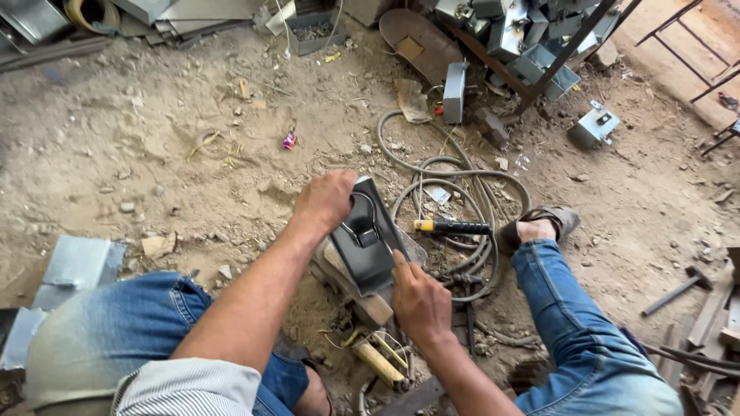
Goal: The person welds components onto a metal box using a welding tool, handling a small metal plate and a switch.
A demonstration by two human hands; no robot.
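Now: left hand (325,200) fingers grasp dark metal plate (368,240) far edge; right hand (420,302) fingers pinch near edge.

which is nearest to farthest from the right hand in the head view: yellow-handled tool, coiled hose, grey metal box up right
From the right hand:
1. Yellow-handled tool, just above the hand, lying across the hose.
2. Coiled hose, beyond the tool, looping up and right.
3. Grey metal box, far up right on the dirt.

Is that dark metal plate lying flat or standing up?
Lying flat. The dark metal plate rests face up on a wooden block, left hand gripping its far end, right hand on its near edge.
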